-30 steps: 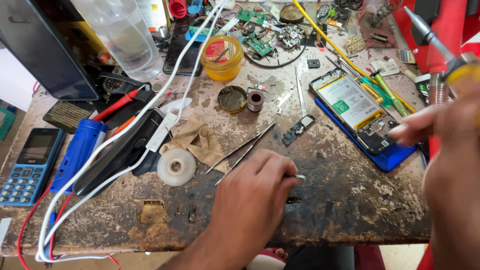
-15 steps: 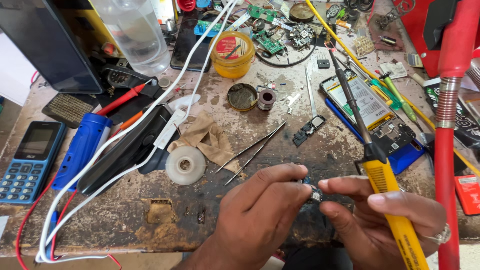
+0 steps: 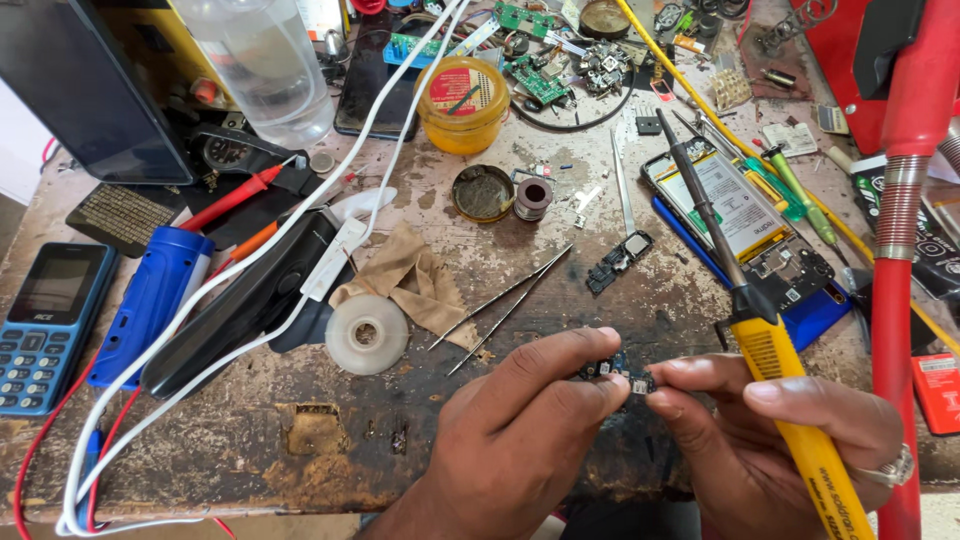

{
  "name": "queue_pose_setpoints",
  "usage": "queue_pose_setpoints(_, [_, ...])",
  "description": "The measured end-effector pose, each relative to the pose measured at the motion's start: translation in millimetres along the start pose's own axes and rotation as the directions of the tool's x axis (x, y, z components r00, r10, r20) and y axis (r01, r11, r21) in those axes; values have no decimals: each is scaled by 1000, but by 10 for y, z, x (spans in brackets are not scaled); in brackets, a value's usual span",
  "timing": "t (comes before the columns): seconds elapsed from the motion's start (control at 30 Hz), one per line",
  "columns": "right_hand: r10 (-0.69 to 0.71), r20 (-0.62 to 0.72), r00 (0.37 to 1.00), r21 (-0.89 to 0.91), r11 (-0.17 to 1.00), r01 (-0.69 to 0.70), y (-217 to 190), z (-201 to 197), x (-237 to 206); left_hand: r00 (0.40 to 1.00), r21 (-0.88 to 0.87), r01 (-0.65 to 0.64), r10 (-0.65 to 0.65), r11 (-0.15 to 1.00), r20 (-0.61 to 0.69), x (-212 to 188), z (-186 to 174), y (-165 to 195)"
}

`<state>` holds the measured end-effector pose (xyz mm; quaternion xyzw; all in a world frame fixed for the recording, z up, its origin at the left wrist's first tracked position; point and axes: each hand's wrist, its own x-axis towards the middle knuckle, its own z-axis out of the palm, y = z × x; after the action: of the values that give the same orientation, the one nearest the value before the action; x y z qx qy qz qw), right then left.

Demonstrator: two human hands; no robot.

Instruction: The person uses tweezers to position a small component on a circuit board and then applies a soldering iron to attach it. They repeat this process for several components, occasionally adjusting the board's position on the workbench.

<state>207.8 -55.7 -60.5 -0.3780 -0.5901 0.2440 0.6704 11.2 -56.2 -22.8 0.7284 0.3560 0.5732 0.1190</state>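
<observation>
My left hand pinches a small dark circuit board between thumb and forefinger just above the worn bench. My right hand touches the same board with its fingertips and also grips a yellow-handled soldering iron, whose dark tip points up and away toward the opened phone lying on a blue cover. A pair of steel tweezers lies on the bench just beyond my left hand.
A white tape roll, tan cloth, blue keypad phone, blue torch and white cable lie left. A yellow paste tub, round tin, circuit boards sit behind. A red stand rises at right.
My right hand came in from the right with the soldering iron and met my left hand at the small board. The view has shifted slightly closer.
</observation>
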Motion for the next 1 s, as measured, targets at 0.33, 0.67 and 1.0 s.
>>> queue_pose_setpoints(0.33, [-32,8,999,-34,999,32,33,21,36,999,-5,36,-36,999,5,-1,1,-2])
queue_pose_setpoints(0.67, [-9,20,1000,-57,998,10,8,18,63,985,-82,174,-172,981,25,14,5,-1])
queue_pose_setpoints(1.0, [3,20,1000,-219,976,2,-10,-345,142,952,230,184,-231,956,199,129,103,-187])
